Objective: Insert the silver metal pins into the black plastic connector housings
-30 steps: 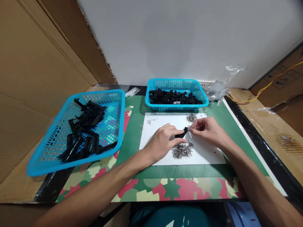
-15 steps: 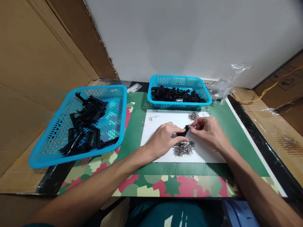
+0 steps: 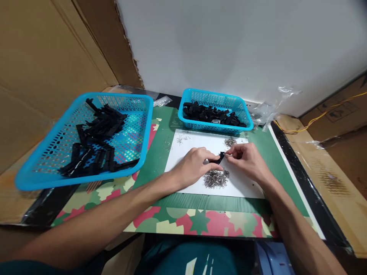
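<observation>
Between the thumb and fingers of my left hand (image 3: 194, 165) is a small black plastic part (image 3: 220, 158), held over the white sheet (image 3: 186, 187). My right hand (image 3: 246, 157) is closed in a pinch at the far right end of that part. A thin, pale, shiny piece (image 3: 228, 155) pokes out from its fingertips against the part; its exact kind is too small to make out. Just below the part lies a pile of small metal springs or clips (image 3: 215, 178). A smaller heap of fine metal pieces (image 3: 230, 142) sits beyond my right hand.
A blue basket (image 3: 148, 133) with long black plastic parts stands at the left. Another blue basket (image 3: 213, 129), holding smaller black pieces, is at the back by the wall. Loose metal bits (image 3: 181, 139) lie at the sheet's far left. Clear plastic bags (image 3: 262, 110) rest at the back right.
The view has shifted slightly, so the table and baskets appear a little further left and higher. Both hands keep their hold at the black part, with little visible movement.
</observation>
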A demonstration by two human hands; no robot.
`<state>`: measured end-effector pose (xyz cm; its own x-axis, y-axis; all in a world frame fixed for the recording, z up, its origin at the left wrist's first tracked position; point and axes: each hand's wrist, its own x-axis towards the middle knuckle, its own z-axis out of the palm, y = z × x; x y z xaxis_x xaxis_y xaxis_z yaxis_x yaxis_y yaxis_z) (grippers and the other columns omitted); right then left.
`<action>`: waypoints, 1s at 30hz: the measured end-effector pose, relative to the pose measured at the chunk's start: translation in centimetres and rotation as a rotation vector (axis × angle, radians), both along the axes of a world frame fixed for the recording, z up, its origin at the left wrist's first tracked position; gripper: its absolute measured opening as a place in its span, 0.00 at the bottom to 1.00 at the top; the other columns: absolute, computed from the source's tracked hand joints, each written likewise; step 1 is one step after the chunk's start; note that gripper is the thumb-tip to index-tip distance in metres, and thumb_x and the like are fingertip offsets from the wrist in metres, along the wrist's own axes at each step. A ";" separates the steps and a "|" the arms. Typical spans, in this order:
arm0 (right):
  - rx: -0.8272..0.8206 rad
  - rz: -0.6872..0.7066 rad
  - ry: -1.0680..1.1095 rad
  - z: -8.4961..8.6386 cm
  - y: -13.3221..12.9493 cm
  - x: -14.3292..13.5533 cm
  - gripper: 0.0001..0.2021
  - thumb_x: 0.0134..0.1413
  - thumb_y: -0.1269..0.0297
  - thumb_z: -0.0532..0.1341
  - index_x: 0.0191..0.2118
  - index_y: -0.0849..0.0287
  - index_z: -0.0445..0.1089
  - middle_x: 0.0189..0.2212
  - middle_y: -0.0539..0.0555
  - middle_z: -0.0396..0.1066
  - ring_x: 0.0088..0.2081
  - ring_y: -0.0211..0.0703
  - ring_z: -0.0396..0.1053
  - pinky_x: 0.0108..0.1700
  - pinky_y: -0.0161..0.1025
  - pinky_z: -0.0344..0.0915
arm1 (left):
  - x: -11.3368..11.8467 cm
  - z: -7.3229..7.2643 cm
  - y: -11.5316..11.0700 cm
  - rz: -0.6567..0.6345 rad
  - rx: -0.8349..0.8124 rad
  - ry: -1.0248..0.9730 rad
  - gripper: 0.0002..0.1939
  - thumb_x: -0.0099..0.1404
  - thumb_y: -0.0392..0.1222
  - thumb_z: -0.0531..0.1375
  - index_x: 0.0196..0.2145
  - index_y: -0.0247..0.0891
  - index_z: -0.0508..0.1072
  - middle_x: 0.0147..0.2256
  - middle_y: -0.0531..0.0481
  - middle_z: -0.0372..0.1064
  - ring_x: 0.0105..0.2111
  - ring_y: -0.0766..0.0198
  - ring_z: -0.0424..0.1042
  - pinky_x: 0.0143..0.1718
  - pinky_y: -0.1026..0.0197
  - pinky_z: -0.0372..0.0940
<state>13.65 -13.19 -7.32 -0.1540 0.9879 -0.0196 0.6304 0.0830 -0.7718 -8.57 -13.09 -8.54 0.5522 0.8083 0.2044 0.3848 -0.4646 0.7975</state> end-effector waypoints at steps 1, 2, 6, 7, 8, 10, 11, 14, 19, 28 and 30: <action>-0.002 -0.011 0.000 0.0 0.0 0.0 0.10 0.45 0.61 0.61 0.28 0.62 0.76 0.18 0.48 0.64 0.22 0.36 0.58 0.25 0.36 0.52 | 0.0 0.0 0.0 0.000 0.001 0.008 0.08 0.67 0.46 0.70 0.40 0.41 0.86 0.31 0.49 0.78 0.34 0.60 0.73 0.37 0.58 0.63; -0.008 -0.025 0.003 -0.1 0.1 0.0 0.10 0.45 0.61 0.61 0.27 0.62 0.76 0.18 0.48 0.65 0.22 0.36 0.58 0.25 0.36 0.53 | 0.0 0.1 0.0 0.004 0.003 0.014 0.08 0.67 0.47 0.70 0.40 0.41 0.86 0.31 0.49 0.77 0.34 0.60 0.72 0.37 0.57 0.62; -0.053 -0.083 0.038 -0.5 0.2 -0.2 0.09 0.42 0.61 0.62 0.26 0.62 0.76 0.20 0.53 0.72 0.24 0.38 0.63 0.26 0.36 0.55 | 0.0 0.0 -0.1 0.035 0.002 0.004 0.12 0.67 0.50 0.69 0.42 0.41 0.86 0.32 0.49 0.77 0.33 0.61 0.72 0.36 0.58 0.62; -0.060 -0.097 0.047 -0.5 0.2 -0.2 0.09 0.41 0.61 0.63 0.25 0.62 0.76 0.21 0.53 0.73 0.24 0.38 0.63 0.25 0.36 0.55 | 0.0 0.0 -0.1 0.041 0.000 -0.003 0.12 0.67 0.50 0.69 0.43 0.41 0.86 0.32 0.48 0.78 0.33 0.61 0.72 0.35 0.58 0.62; -0.060 -0.110 0.053 -0.5 0.2 -0.2 0.09 0.41 0.62 0.63 0.25 0.62 0.76 0.21 0.54 0.73 0.23 0.38 0.63 0.25 0.36 0.55 | 0.0 0.1 -0.1 0.045 -0.003 -0.010 0.12 0.67 0.51 0.69 0.43 0.41 0.86 0.33 0.48 0.78 0.33 0.61 0.72 0.35 0.58 0.62; -0.046 -0.133 0.056 -0.5 0.2 -0.2 0.09 0.40 0.62 0.64 0.25 0.62 0.76 0.20 0.54 0.73 0.23 0.37 0.62 0.24 0.36 0.54 | 0.0 0.1 -0.2 0.049 -0.011 -0.019 0.12 0.67 0.50 0.69 0.43 0.41 0.86 0.34 0.48 0.79 0.33 0.61 0.72 0.35 0.58 0.62; -0.035 -0.138 0.054 -0.5 0.2 -0.2 0.09 0.40 0.62 0.64 0.25 0.62 0.76 0.20 0.54 0.72 0.23 0.37 0.62 0.24 0.35 0.54 | 0.0 0.1 -0.2 0.048 -0.016 -0.024 0.12 0.67 0.50 0.69 0.43 0.41 0.86 0.35 0.47 0.79 0.33 0.61 0.71 0.35 0.58 0.62; -0.013 -0.123 0.032 -0.5 0.1 -0.1 0.08 0.41 0.62 0.64 0.26 0.62 0.76 0.20 0.54 0.72 0.23 0.38 0.63 0.24 0.35 0.55 | 0.0 0.1 -0.2 0.047 -0.025 -0.038 0.12 0.67 0.49 0.70 0.44 0.40 0.86 0.34 0.47 0.79 0.32 0.61 0.71 0.35 0.58 0.62; 0.044 -0.062 -0.014 -0.5 0.0 0.0 0.08 0.43 0.65 0.62 0.27 0.62 0.77 0.19 0.50 0.68 0.23 0.37 0.61 0.26 0.36 0.54 | 0.0 -0.1 -0.1 0.041 -0.015 -0.040 0.12 0.67 0.49 0.70 0.43 0.40 0.86 0.34 0.47 0.80 0.32 0.62 0.71 0.35 0.59 0.62; 0.127 0.023 -0.095 -0.6 -0.1 0.2 0.07 0.46 0.66 0.62 0.29 0.61 0.77 0.19 0.47 0.65 0.23 0.35 0.58 0.27 0.36 0.54 | 0.0 0.0 -0.1 0.035 -0.043 -0.018 0.13 0.67 0.49 0.70 0.45 0.40 0.85 0.35 0.46 0.81 0.33 0.60 0.74 0.36 0.58 0.64; 0.130 0.035 -0.096 -0.7 -0.1 0.2 0.07 0.47 0.67 0.61 0.29 0.61 0.77 0.20 0.47 0.65 0.23 0.35 0.58 0.28 0.37 0.53 | 0.0 0.2 -0.2 0.043 -0.070 -0.024 0.13 0.67 0.47 0.70 0.46 0.40 0.85 0.39 0.45 0.82 0.36 0.59 0.76 0.38 0.58 0.66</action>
